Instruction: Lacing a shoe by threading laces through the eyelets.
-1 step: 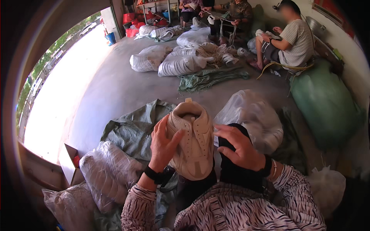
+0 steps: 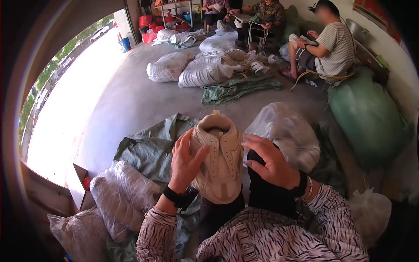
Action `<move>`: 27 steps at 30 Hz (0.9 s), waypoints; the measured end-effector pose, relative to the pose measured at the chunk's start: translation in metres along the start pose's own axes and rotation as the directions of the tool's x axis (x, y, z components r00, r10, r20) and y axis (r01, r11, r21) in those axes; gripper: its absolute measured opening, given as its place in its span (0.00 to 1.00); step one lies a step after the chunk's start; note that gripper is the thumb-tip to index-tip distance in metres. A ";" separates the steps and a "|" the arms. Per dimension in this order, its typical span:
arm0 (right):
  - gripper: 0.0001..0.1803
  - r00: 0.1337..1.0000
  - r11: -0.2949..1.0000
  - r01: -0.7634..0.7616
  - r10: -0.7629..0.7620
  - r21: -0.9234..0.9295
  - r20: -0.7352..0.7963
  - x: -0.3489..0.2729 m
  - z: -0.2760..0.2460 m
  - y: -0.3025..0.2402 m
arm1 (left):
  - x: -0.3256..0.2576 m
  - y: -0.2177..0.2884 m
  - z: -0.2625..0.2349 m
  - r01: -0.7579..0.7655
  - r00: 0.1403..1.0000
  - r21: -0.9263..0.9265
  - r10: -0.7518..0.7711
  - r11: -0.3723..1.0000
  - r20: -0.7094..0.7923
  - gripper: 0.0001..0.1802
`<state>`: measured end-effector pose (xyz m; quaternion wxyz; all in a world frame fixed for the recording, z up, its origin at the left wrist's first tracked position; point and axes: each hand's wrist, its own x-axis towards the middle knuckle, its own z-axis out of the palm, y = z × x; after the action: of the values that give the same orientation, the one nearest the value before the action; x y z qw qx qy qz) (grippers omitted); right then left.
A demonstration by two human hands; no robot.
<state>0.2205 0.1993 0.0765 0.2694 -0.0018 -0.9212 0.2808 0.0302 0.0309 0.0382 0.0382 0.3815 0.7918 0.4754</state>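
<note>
A cream-white sneaker stands toe-down on the person's dark-trousered lap, its open collar pointing up and away, at the centre of the view. The left hand clasps its left side, fingers spread and curled against the upper. The right hand rests on the right knee just beside the shoe, fingers loosely bent, the fingertips reaching toward the lace panel; whether they touch it I cannot tell. A clear plastic bag lies behind, a grey-green sack on the floor to the left, and seated people work farther back.
</note>
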 end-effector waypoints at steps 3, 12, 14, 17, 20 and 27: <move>0.27 0.999 1.000 -0.025 0.025 0.014 0.023 0.015 0.002 0.019 | 0.018 -0.002 0.020 0.054 0.995 -0.267 -0.030 0.962 0.091 0.27; 0.32 0.989 0.980 -0.148 0.150 -0.130 0.005 0.042 0.015 0.060 | -0.005 0.009 0.030 -0.020 0.995 -0.165 0.035 0.986 0.089 0.23; 0.30 0.908 0.935 -0.297 0.339 -0.192 0.245 0.058 0.009 0.081 | -0.002 0.014 0.031 -0.116 0.987 -0.058 0.122 0.992 0.107 0.25; 0.26 0.874 0.926 -0.376 0.347 0.020 0.339 0.055 0.004 0.085 | -0.007 -0.005 0.037 -0.167 0.985 0.007 0.167 0.986 0.042 0.27; 0.20 0.845 0.920 -0.386 0.324 0.066 0.426 0.034 -0.004 0.088 | -0.013 -0.026 0.038 -0.082 0.996 -0.038 0.080 0.996 -0.036 0.29; 0.11 0.955 0.854 -0.292 0.240 0.430 0.172 0.018 0.007 0.102 | 0.007 -0.007 0.009 -0.132 0.964 0.083 0.108 0.988 0.245 0.27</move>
<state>0.1862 0.2845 0.0273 0.1687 -0.0509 -0.8352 0.5210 0.0250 0.0403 0.0296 0.0858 0.4848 0.7793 0.3876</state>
